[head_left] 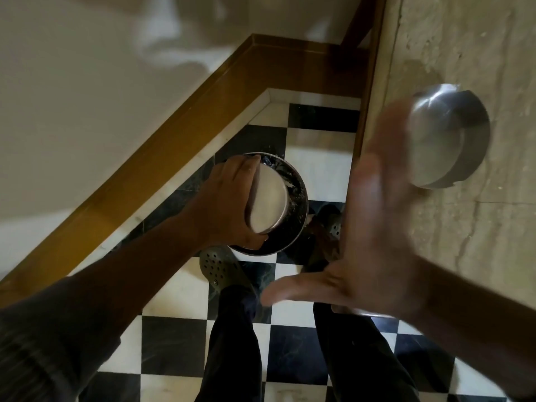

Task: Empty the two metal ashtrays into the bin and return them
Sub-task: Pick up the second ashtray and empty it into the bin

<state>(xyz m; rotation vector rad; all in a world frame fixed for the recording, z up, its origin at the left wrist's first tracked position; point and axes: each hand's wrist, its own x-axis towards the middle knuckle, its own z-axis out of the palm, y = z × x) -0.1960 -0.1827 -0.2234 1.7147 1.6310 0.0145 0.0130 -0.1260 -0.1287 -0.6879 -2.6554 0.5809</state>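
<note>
My left hand (229,204) grips one metal ashtray (269,198), turned upside down with its flat base facing up, directly over the round bin (298,224) lined with a dark bag on the floor. The second metal ashtray (452,137) rests upside down on the stone counter (464,256) at the right. My right hand (371,233) is blurred, fingers spread and empty, just left of that ashtray with its fingertips overlapping the ashtray's near side.
The floor (179,343) is black and white checkered tile. A wooden-edged ledge (174,134) runs diagonally at the left of the bin. My legs and two perforated clogs (217,268) stand right behind the bin, beside the counter's edge.
</note>
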